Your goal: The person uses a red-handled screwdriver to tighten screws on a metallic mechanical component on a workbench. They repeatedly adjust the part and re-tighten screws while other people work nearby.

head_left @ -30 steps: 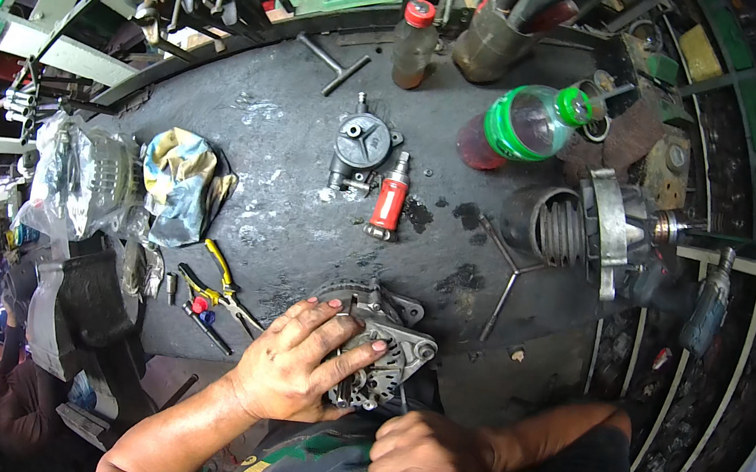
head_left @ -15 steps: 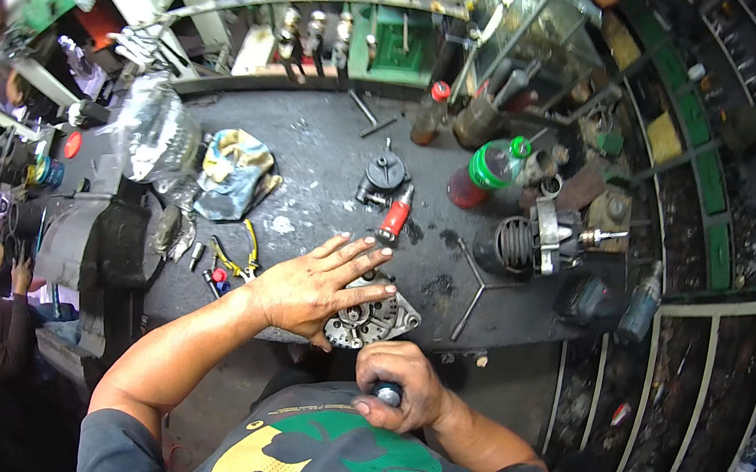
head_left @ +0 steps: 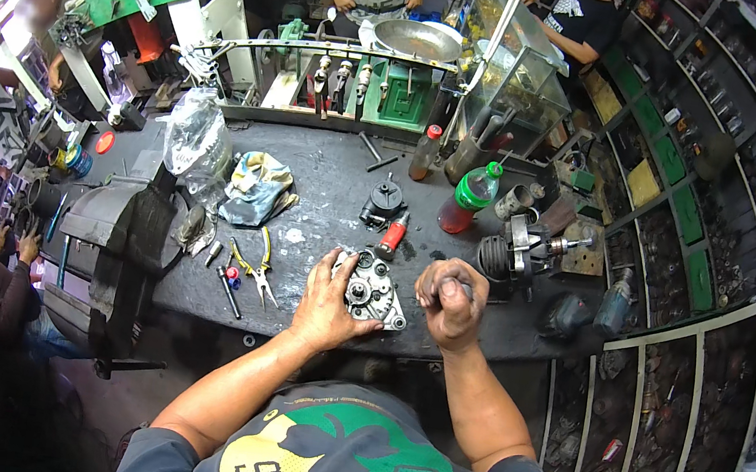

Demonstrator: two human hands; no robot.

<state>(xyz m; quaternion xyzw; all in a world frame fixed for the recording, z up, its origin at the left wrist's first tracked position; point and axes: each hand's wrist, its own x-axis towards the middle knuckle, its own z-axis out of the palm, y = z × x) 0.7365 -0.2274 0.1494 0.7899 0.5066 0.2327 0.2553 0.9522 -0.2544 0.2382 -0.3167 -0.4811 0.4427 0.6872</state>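
A grey metal housing with gears point(head_left: 377, 294) lies at the near edge of the dark workbench point(head_left: 328, 181). My left hand point(head_left: 327, 304) rests on its left side and steadies it, fingers spread over the rim. My right hand point(head_left: 451, 302) is a closed fist just right of the housing, raised above the bench, wrapped around a small metal tool handle of which only the end shows. A red-handled tool point(head_left: 392, 235) lies just beyond the housing.
A black bench vise point(head_left: 122, 234) sits at the left. Pliers point(head_left: 259, 268), a rag point(head_left: 254, 188), a plastic bag point(head_left: 194, 138), a green-capped bottle point(head_left: 467, 198), a black round part point(head_left: 382, 204) and a coiled motor part point(head_left: 516, 251) lie around. Other people stand behind and at the left.
The view pulled back and up from the bench. My left hand stayed on the housing. My right hand rose from below the bench edge to beside the housing, fist closed on the tool.
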